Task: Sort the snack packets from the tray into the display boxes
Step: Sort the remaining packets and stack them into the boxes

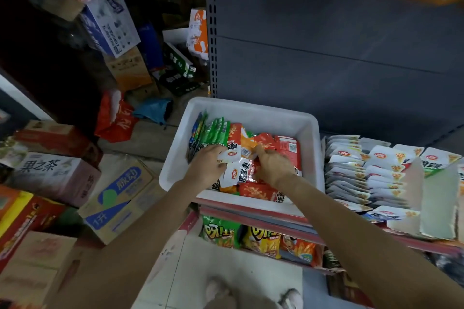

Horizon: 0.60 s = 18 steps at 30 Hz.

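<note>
A white plastic tray (251, 113) sits on the shelf edge and holds several snack packets in green, orange, red and white. Green packets (216, 133) stand upright along its left side. My left hand (207, 165) is inside the tray, its fingers curled on a white-and-orange packet (232, 154). Just to the right, my right hand (271, 167) pinches the edge of a white packet (242, 168) in the tray's middle. Right of the tray stands a cardboard display box (437, 208) filled with rows of white packets (351, 178).
A grey shelf back panel (326, 45) rises behind the tray. Chip bags (261, 236) fill the shelf below. Cardboard cartons (118, 198) crowd the floor at left, with a red bag (113, 120) behind them. My feet (253, 293) stand on pale floor tiles.
</note>
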Motion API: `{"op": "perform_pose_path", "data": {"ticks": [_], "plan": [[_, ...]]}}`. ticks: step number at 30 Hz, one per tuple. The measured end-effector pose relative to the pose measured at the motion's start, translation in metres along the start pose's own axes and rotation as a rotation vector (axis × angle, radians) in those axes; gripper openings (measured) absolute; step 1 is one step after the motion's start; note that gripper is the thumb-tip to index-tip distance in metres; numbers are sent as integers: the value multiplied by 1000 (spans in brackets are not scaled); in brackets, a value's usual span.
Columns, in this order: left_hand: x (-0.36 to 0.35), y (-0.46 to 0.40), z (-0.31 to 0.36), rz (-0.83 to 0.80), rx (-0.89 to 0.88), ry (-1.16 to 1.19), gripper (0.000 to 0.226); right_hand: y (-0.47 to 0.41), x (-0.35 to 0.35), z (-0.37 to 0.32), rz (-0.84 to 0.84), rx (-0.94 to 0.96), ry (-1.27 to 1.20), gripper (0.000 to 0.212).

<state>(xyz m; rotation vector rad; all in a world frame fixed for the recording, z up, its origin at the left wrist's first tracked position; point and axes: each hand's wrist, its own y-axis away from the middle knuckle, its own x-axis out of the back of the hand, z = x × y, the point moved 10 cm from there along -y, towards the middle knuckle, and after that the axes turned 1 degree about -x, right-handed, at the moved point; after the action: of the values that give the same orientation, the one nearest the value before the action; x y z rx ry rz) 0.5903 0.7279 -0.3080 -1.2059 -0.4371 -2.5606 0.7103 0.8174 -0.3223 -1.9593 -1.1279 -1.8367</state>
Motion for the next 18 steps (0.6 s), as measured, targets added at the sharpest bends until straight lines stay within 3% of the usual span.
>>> {"op": "perform_pose_path", "data": {"ticks": [2,5,7,11,15,18], "plan": [[6,3,6,53,-7,54,44,4,0,4,-34,-9,-62,42],[12,7,24,102,10,162,45,16,16,19,28,-38,-310,6],[14,8,42,125,13,202,49,29,36,38,136,-93,-520,3],[15,5,96,117,-41,397,42,62,78,63,240,-89,-1024,22],[13,1,170,131,-161,504,12,90,123,97,363,-36,-1184,6],[-1,-1,228,110,-235,525,4,120,155,144,484,-62,-1278,14]]}}
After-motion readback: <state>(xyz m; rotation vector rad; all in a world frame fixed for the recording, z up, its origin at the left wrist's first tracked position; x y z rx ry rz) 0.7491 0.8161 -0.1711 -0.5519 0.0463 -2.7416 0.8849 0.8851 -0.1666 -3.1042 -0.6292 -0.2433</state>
